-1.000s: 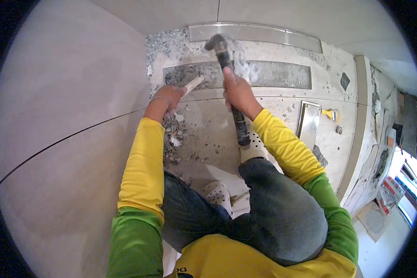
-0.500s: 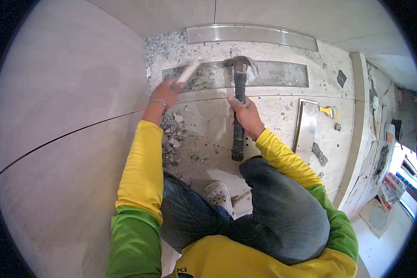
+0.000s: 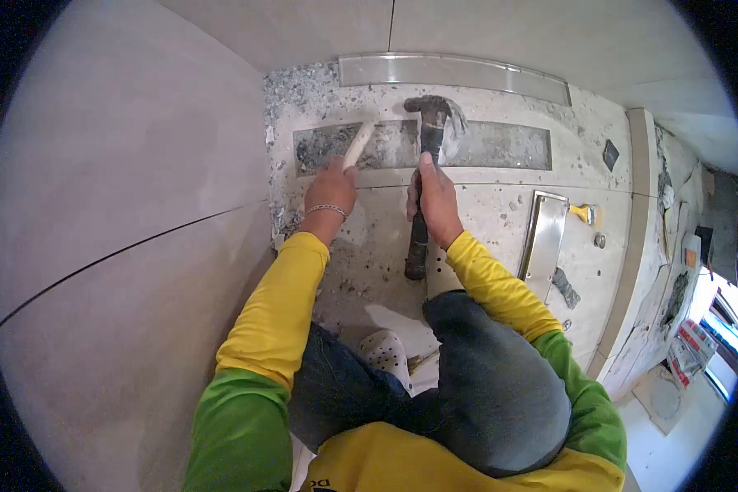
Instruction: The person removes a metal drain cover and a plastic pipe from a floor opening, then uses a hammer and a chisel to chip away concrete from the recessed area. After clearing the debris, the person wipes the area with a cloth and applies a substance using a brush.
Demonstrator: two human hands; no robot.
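Observation:
My left hand (image 3: 330, 190) is closed around a pale, slim stick-like tool (image 3: 359, 144), whose far end lies over the left part of a long, narrow recess (image 3: 504, 146) in the floor. I cannot make out what kind of tool it is. In my right hand (image 3: 439, 203) is a claw hammer (image 3: 431, 139), gripped partway along its dark, wrapped handle. The hammer's head is above the middle of the recess, with the handle's butt toward my knees. Grey grit and debris cover part of the recess's bottom.
A metal strip (image 3: 451, 70) lies along the far wall. To the right are a metal cover (image 3: 544, 238), a yellow-handled brush (image 3: 584, 214), a grey rag-like piece (image 3: 565, 289) and a dark square chip (image 3: 611, 154). A large wall (image 3: 115, 164) stands close on the left.
My left hand has moved right and slightly nearer to me with the pale tool, and its forearm now covers much of the rubble. The hammer stays over the recess. The view has shifted slightly.

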